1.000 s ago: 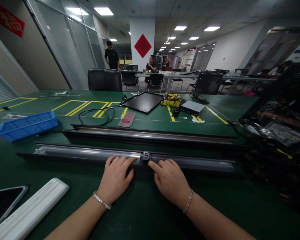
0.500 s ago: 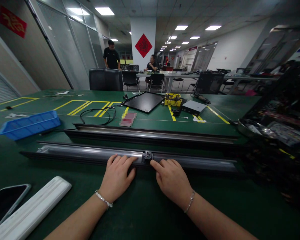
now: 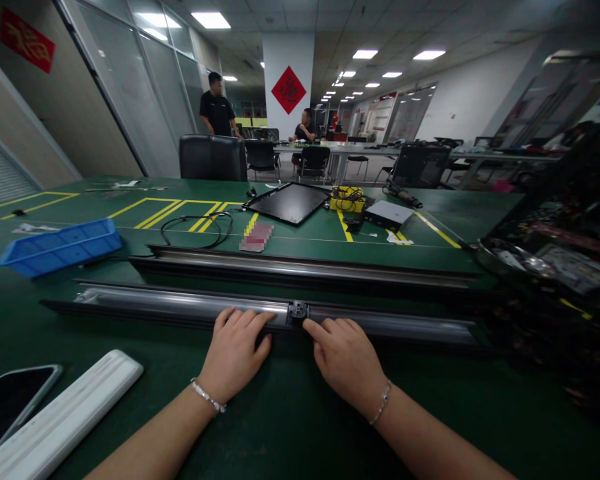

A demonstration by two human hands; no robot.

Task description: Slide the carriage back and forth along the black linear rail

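Note:
A long dark metal rail (image 3: 180, 307) lies across the green table in front of me, with a small black clip (image 3: 297, 311) at its middle. My left hand (image 3: 235, 357) rests flat on the rail just left of the clip, fingers spread and holding nothing. My right hand (image 3: 345, 360) rests on the rail just right of the clip, its fingers stretched out and the forefinger tip close to the clip. A second, similar rail (image 3: 305, 270) lies parallel behind the first.
A blue bin (image 3: 60, 247) sits at the left; a white bar (image 3: 65, 417) and a phone (image 3: 10, 403) lie near left. Behind are a black cable (image 3: 195, 230), dark panel (image 3: 290, 202), yellow item (image 3: 346, 198) and grey box (image 3: 389, 214). Dark cluttered equipment (image 3: 555, 260) fills the right. Two people are far back.
Both hands stay on the rail beside the clip with almost no movement. The view has shifted slightly. The standing person in the background has turned.

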